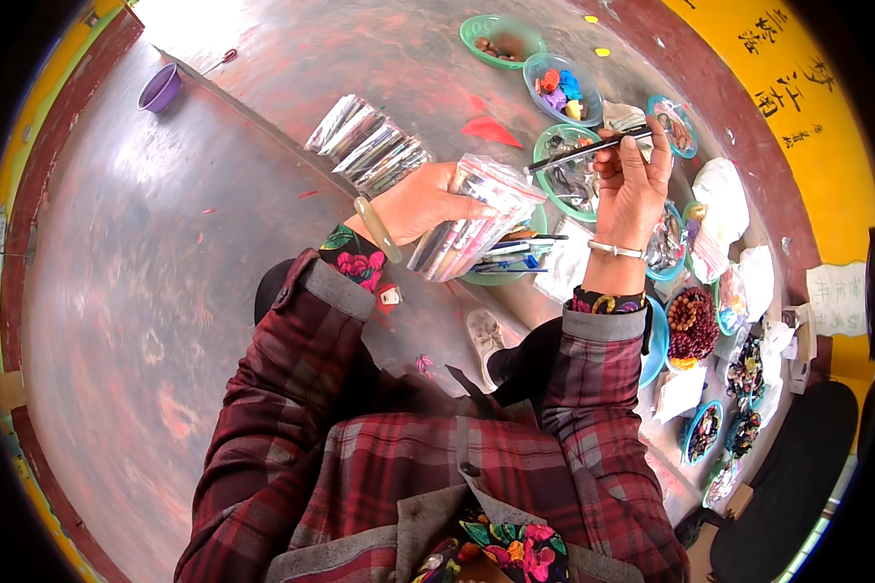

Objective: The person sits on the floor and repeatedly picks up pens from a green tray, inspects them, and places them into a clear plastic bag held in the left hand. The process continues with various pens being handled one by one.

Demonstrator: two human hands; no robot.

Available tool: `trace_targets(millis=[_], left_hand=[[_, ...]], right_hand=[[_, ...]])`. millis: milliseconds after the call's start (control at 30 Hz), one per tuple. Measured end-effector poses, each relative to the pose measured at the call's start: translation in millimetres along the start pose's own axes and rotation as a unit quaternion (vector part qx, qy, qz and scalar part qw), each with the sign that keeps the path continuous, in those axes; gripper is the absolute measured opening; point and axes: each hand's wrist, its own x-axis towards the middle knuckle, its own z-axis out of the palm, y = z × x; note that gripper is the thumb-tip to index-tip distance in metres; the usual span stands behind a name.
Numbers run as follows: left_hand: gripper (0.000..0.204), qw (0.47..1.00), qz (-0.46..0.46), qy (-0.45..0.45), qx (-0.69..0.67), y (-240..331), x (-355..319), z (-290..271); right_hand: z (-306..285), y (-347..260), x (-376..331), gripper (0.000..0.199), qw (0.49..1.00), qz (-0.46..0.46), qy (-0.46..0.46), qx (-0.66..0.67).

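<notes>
My left hand, with a pale bangle at the wrist, is closed on a clear plastic bag packed with pens. To the right, my right hand pinches a slim black pen between thumb and fingers. The pen lies nearly level, its one end pointing left toward the bag. Beneath the bag sits a green basin holding loose blue, black and white pens, partly hidden by the bag. Beyond my left hand, several filled bags of pens lie in a row on the floor.
Green basins and blue bowls of small goods line the right side. Dark red beads and white plastic bags lie farther right. A purple basin stands far left. My shoe is near the pen basin.
</notes>
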Motion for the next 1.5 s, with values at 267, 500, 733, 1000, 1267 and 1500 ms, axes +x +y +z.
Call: trace_targets(millis=[267,500,733,1000,1267,1500], left_hand=[[0.034,1.0,0.002,0.007,0.012,2.0,-2.4,0.6],[0.033,0.999,0.01,-0.009,0.051,3.1,-5.5,-2.0],[0.032,0.997,-0.006,-0.025,0.079,1.8,-5.7,-2.9],[0.032,0.996,-0.049,-0.033,0.073,-8.6,-3.4,-5.6],[0.03,1.0,-0.02,0.017,0.015,-10.3,-2.9,-5.9],[0.028,0.998,0.008,0.042,0.047,-9.6,-1.7,-5.5]], right_hand=[[11.5,7.1,-3.4,0.036,0.999,0.018,-0.023,-0.041],[17.2,15.9,-7.3,0.04,0.994,0.086,-0.055,-0.046],[19.2,20.2,-9.5,0.038,0.988,0.103,-0.098,-0.059],[20.5,17.6,-9.3,0.039,0.977,0.141,-0.123,-0.106],[20.3,12.4,-10.7,0.037,0.977,0.078,-0.104,-0.17],[25.1,25.8,-14.6,0.036,0.957,0.106,-0.153,-0.224]])
